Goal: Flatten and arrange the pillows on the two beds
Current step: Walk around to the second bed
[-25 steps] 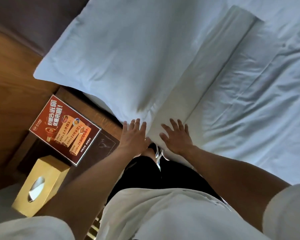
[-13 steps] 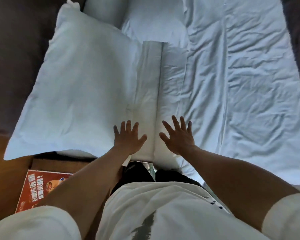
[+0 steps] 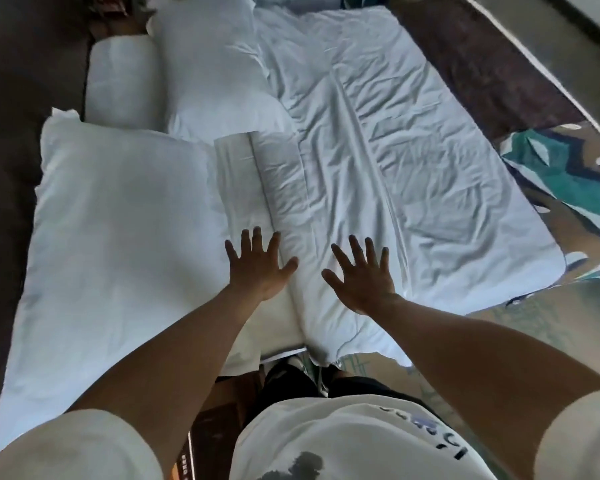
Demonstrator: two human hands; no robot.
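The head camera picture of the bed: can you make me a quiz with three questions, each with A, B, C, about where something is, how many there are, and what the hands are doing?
1. Where is the big white rectangular pillow?
A. left of both hands
B. on the floor
C. on the patterned carpet

2. How many white pillows show?
A. one
B. three
C. six

3. How are the hands?
A. fists
B. flat with spread fingers
C. pinching a corner

Answers:
1 A, it lies left of the left hand and right hand.
2 B, the big one, a small plump white pillow and another white pillow behind it.
3 B, both hands show straight, spread fingers over the wrinkled white sheet.
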